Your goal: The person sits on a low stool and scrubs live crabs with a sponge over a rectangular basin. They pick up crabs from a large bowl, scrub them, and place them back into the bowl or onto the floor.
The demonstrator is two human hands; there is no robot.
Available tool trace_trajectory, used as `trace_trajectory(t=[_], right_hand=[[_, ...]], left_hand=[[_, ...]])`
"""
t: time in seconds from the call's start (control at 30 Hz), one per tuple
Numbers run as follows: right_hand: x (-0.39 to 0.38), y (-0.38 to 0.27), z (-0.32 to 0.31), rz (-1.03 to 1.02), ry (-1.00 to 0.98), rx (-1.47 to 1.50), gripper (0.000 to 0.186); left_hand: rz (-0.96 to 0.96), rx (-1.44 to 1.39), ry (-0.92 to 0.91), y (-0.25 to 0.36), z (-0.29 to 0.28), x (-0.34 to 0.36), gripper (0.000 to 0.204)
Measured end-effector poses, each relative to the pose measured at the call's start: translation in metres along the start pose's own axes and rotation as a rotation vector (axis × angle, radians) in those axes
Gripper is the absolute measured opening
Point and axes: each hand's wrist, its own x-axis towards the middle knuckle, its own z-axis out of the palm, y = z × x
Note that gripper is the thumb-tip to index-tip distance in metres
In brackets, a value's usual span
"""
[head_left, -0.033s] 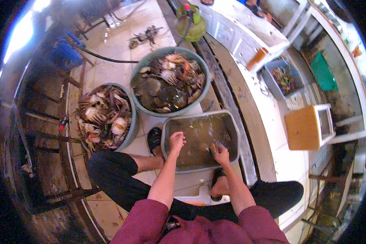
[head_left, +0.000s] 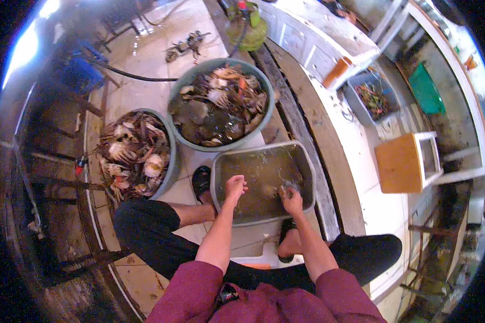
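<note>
A grey rectangular basin (head_left: 219, 188) of murky water lies between my feet. My left hand (head_left: 235, 187) hangs over its left part, fingers loosely curled but apart, with nothing visible in them. In the basin's right part, my right hand (head_left: 292, 198) grips a small brownish thing (head_left: 282, 191) that is too blurred to name, with splashed water around it. Beyond the basin a round grey tub (head_left: 267, 110) holds crabs in dark water, and a second tub (head_left: 170, 159) at the left is heaped with crabs.
A black hose (head_left: 140, 76) runs to the middle tub, near a dark tangled object (head_left: 186, 48) on the tiles. A green gas cylinder (head_left: 248, 35) stands behind. At the right are a wooden box (head_left: 393, 164), a grey bin (head_left: 369, 97) and a white counter (head_left: 312, 37). Dark racks line the left.
The whole view has shifted slightly, so surroundings sit a little higher. My right hand has moved slightly within the basin, and the water by it now splashes.
</note>
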Motion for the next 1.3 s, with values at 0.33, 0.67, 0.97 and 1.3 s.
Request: trace_trajectory(t=[0.33,0.67,0.97,1.3], right_hand=[[0.018,0.011,0.013,-0.118,0.026,-0.107,0.043],[0.02,0.018,0.015,0.0,-0.02,0.054,0.044],[0.015,0.003,0.004,0.06,0.101,0.039,0.044],[0.006,0.001,0.004,-0.115,0.035,0.034,0.045]], left_hand=[[0.18,0.715,-0.067,-0.04,0.07,-0.019,0.059],[1.034,1.673,-0.339,-0.017,0.06,-0.004,0.038],[0.538,1.657,-0.648,-0.007,0.055,0.012,0.019],[-0.094,0.053,-0.465,0.005,0.008,0.007,0.032]])
